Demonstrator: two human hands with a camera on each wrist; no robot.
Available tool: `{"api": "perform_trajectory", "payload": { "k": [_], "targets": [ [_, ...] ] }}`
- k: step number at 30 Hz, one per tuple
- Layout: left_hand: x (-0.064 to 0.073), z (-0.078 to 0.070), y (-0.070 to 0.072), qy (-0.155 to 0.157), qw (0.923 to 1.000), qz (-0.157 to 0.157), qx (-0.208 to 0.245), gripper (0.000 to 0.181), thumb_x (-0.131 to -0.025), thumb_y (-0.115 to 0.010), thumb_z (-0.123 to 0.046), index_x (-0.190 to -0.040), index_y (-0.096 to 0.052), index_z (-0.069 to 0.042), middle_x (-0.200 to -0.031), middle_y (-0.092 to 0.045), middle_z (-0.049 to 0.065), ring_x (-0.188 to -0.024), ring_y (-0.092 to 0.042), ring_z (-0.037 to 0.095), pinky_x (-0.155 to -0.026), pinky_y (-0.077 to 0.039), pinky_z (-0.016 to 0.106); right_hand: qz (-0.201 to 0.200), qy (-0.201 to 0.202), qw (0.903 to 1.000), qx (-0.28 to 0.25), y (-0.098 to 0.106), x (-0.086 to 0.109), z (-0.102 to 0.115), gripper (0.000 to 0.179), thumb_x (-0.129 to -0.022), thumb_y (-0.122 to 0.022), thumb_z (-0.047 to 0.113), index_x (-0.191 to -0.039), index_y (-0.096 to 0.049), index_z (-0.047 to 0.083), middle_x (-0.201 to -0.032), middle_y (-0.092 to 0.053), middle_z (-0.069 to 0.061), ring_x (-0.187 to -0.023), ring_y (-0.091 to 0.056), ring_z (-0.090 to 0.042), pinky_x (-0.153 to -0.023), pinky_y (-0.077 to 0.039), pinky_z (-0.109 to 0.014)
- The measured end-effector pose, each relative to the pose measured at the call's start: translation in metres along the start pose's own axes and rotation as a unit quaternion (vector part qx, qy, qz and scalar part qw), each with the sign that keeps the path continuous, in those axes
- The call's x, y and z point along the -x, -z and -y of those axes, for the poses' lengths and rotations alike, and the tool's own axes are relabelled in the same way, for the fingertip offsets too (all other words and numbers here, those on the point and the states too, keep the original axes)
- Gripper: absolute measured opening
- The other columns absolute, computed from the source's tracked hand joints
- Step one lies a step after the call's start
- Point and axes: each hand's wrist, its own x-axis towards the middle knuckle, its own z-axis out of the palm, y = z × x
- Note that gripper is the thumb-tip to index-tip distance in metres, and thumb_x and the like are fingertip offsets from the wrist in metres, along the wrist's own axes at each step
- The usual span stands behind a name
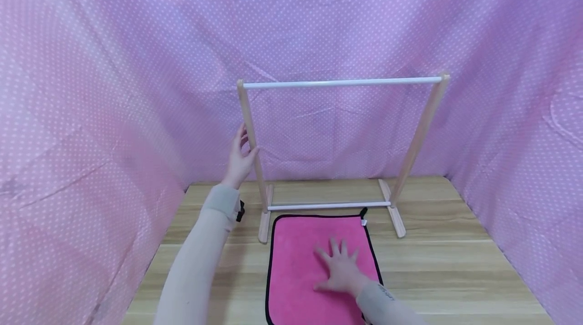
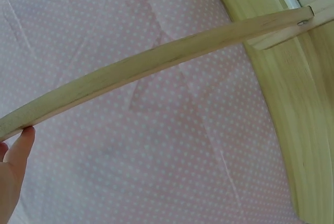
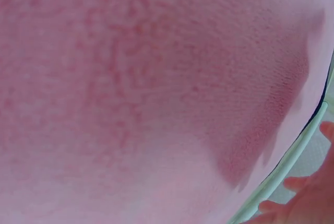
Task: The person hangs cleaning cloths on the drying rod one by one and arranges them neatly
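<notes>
A small wooden rack stands on the table, with two pale posts and white rods. My left hand (image 1: 241, 159) holds its left post (image 1: 253, 135) partway up, thumb on the near side and other fingers partly hidden behind it. In the left wrist view, a fingertip (image 2: 27, 136) meets the edge of the post (image 2: 156, 59). A pink towel (image 1: 296, 259) with black edging lies flat in front of the rack. My right hand (image 1: 339, 269), fingers spread, is over the towel's right half and grips nothing. Its fingers (image 3: 308, 190) show at the lower right of the right wrist view.
The rack's top rod (image 1: 341, 83) spans the two posts; a lower rod (image 1: 328, 206) runs just behind the towel. Wooden feet (image 1: 397, 218) extend forward on each side. Pink dotted cloth (image 1: 136, 87) hangs around the wooden table (image 1: 446, 264). A black loop (image 1: 363, 212) sticks out at the towel's far right corner.
</notes>
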Motion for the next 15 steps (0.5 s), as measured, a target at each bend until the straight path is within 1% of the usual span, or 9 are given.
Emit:
{"api": "perform_trajectory", "payload": {
  "k": [3, 5, 7, 9, 13, 15],
  "targets": [
    [-0.007, 0.01, 0.001, -0.004, 1.0, -0.004, 0.002, 0.074, -0.092, -0.05, 0.008, -0.153, -0.013, -0.013, -0.152, -0.023, 0.018, -0.139, -0.026, 0.036, -0.11, -0.036, 0.049, 0.018, -0.003, 0.9998, 0.012, -0.003, -0.003, -0.001, 0.096, -0.063, -0.076, 0.061, -0.143, -0.04, 0.023, -0.149, -0.024, -0.03, -0.129, -0.021, -0.063, -0.087, -0.018, -0.087],
    [-0.01, 0.018, 0.0, -0.009, 0.9999, -0.01, -0.003, 0.073, -0.093, -0.048, 0.009, -0.153, -0.014, -0.014, -0.151, -0.025, 0.017, -0.138, -0.03, 0.036, -0.109, -0.038, 0.048, 0.024, -0.006, 0.9996, 0.017, -0.005, -0.004, -0.002, 0.097, -0.061, -0.077, 0.061, -0.143, -0.04, 0.023, -0.149, -0.024, -0.03, -0.128, -0.021, -0.064, -0.086, -0.019, -0.087],
    [-0.013, 0.024, -0.001, -0.007, 0.9998, -0.02, -0.006, 0.072, -0.093, -0.047, 0.008, -0.152, -0.015, -0.017, -0.151, -0.027, 0.016, -0.137, -0.032, 0.035, -0.109, -0.038, 0.046, 0.027, -0.009, 0.9995, 0.016, -0.006, -0.006, -0.002, 0.099, -0.059, -0.079, 0.06, -0.143, -0.04, 0.023, -0.149, -0.023, -0.03, -0.128, -0.021, -0.064, -0.086, -0.02, -0.087],
    [-0.014, 0.028, -0.003, -0.004, 0.9995, -0.031, 0.001, 0.071, -0.093, -0.046, 0.009, -0.152, -0.015, -0.017, -0.15, -0.029, 0.016, -0.136, -0.033, 0.035, -0.11, -0.038, 0.046, 0.03, -0.011, 0.9994, 0.013, -0.006, -0.006, -0.001, 0.102, -0.057, -0.08, 0.06, -0.143, -0.04, 0.023, -0.149, -0.023, -0.03, -0.128, -0.02, -0.064, -0.086, -0.019, -0.087],
    [-0.015, 0.033, -0.005, 0.0, 0.9985, -0.053, 0.013, 0.068, -0.093, -0.044, 0.011, -0.151, -0.019, -0.015, -0.147, -0.032, 0.018, -0.135, -0.035, 0.035, -0.11, -0.037, 0.046, 0.032, -0.014, 0.9993, 0.008, -0.005, -0.007, 0.003, 0.105, -0.053, -0.083, 0.06, -0.142, -0.041, 0.024, -0.149, -0.022, -0.031, -0.128, -0.02, -0.064, -0.086, -0.018, -0.087],
    [-0.015, 0.034, -0.005, -0.001, 0.9981, -0.059, 0.015, 0.066, -0.093, -0.044, 0.011, -0.151, -0.02, -0.014, -0.146, -0.033, 0.019, -0.135, -0.035, 0.035, -0.11, -0.038, 0.046, 0.032, -0.02, 0.9993, 0.004, -0.005, -0.007, 0.005, 0.106, -0.051, -0.084, 0.059, -0.142, -0.041, 0.025, -0.149, -0.022, -0.031, -0.128, -0.019, -0.064, -0.087, -0.018, -0.087]
  ]
}}
